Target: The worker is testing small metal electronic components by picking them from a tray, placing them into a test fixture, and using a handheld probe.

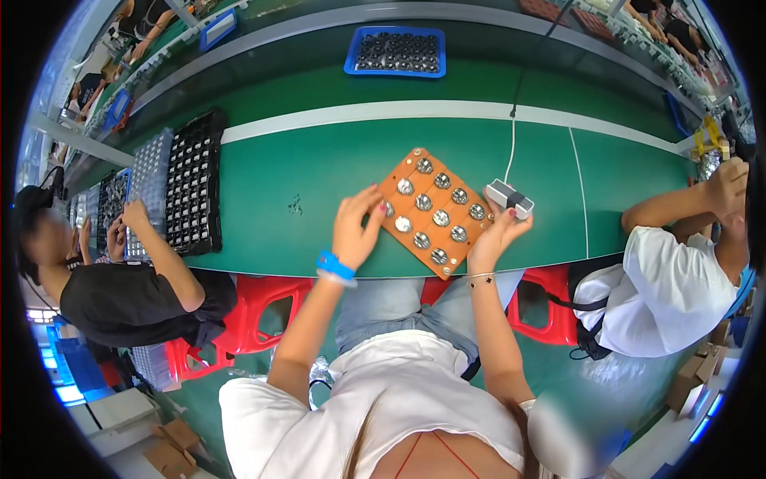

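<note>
An orange-brown board (429, 213) lies tilted on the green table before me, with rows of round, shiny metal parts set in it. My left hand (356, 227) is at the board's left edge, thumb and fingers apart, fingertips touching or nearly touching the edge. By the right edge, my right hand (496, 242) grips a small white corded device (509, 199) with a dark band around it. Its white cable runs up and away from me. The fingers beneath the device are partly hidden.
Dark specks (295, 205) lie left of the board. Black trays of small parts (194, 184) stand at the left, where a person in black works. A blue tray (395, 52) of dark parts sits beyond the white strip. Another person in white (666, 279) sits at the right.
</note>
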A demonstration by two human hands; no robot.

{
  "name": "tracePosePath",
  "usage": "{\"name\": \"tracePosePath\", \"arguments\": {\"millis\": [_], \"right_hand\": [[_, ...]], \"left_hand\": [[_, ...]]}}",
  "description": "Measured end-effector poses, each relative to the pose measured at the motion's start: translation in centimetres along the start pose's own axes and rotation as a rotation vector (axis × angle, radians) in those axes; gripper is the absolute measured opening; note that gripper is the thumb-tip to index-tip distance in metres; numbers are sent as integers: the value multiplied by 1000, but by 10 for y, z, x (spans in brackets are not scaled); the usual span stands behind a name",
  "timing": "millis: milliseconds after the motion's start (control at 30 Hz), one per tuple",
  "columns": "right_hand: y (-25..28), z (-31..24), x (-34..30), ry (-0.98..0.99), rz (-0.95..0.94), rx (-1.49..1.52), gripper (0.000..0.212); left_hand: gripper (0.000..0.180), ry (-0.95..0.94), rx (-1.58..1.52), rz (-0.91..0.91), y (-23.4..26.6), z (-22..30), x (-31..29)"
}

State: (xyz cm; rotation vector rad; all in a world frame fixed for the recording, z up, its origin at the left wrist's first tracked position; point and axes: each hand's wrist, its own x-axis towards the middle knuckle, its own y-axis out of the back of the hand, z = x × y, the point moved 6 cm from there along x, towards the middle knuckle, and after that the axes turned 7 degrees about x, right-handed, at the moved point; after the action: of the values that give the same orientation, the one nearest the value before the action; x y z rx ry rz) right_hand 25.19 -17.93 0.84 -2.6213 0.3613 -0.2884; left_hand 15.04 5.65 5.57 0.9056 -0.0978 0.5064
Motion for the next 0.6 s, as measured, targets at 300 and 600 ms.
{"name": "tracePosePath", "arguments": {"millis": [300,600], "right_hand": [[-41,38,39,-250,-499,36,36],[-33,4,42,-318,-387,38,45]], "left_hand": [[45,237,-74,-128,26,21,-69],[31,-193,92,-120,15,21,30]]}}
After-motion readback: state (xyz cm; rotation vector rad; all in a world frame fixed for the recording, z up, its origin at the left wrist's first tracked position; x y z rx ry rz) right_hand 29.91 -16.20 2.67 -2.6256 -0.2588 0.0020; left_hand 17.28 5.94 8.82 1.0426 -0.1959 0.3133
